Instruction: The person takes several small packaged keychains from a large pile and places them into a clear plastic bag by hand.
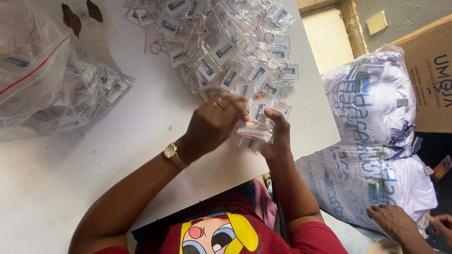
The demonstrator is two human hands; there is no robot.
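Keychain packets [258, 126] btwn left hand [213, 123] & right hand [278, 136], above table [141, 131].

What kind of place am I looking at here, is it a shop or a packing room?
Most likely a small packing or storeroom workspace. A white table holds a heap of clear keyrings in plastic sleeves, a big bag of more lies beside them, and bundled white shirts in plastic sit by a cardboard carton.

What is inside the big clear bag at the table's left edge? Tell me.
The big clear bag on the white table is packed with small clear sleeves holding keyrings. Those against the plastic show faintly; anything deeper is hidden by crinkled, glaring film.
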